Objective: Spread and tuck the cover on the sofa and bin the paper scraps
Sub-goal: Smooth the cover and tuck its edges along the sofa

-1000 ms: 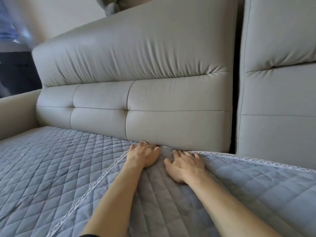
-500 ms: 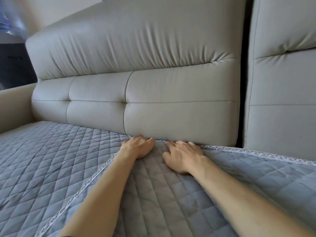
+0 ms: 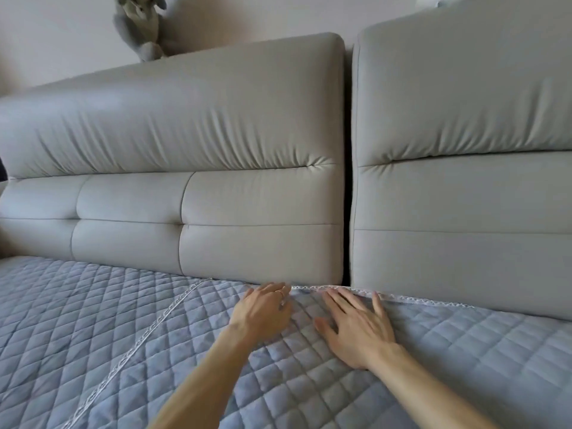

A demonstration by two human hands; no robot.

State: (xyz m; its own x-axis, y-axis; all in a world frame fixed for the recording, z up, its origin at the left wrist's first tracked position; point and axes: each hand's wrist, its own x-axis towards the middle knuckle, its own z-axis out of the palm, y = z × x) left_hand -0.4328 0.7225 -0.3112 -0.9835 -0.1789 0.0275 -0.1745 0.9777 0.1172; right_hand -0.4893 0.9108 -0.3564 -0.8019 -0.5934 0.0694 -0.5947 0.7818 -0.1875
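Right hand flatter, farther right.

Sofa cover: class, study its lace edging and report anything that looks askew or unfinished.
Two things. One lace trim runs diagonally across the quilted cover rather than along an edge. Right of the right hand, the lace edge lies exposed below the right back cushion, not tucked in.

Two hands, two back cushions, one cover
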